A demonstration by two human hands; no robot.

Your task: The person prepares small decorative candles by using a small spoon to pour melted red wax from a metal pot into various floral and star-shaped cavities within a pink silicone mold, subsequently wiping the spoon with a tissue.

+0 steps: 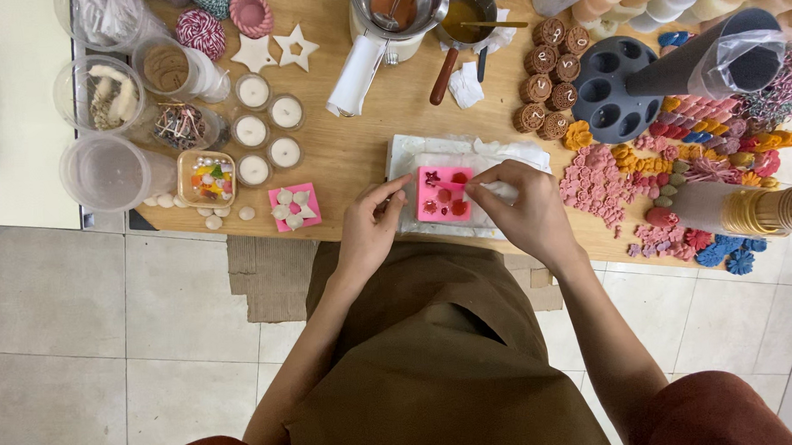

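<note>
A pink silicone mould (443, 195) with small red-filled cavities lies on a white cloth (464, 154) at the near edge of the wooden table (366, 127). My left hand (370, 228) rests against the mould's left side, fingertips touching its edge. My right hand (523, 209) is at the mould's right side and pinches a thin stick whose tip reaches over the cavities.
A second pink mould (294, 207) with white shapes lies to the left, beside white candles in small cups (268, 135) and clear plastic tubs (113, 171). Metal pots (406, 7) stand at the back. Many coloured wax flowers (666, 178) and a dark round tray (615, 88) fill the right.
</note>
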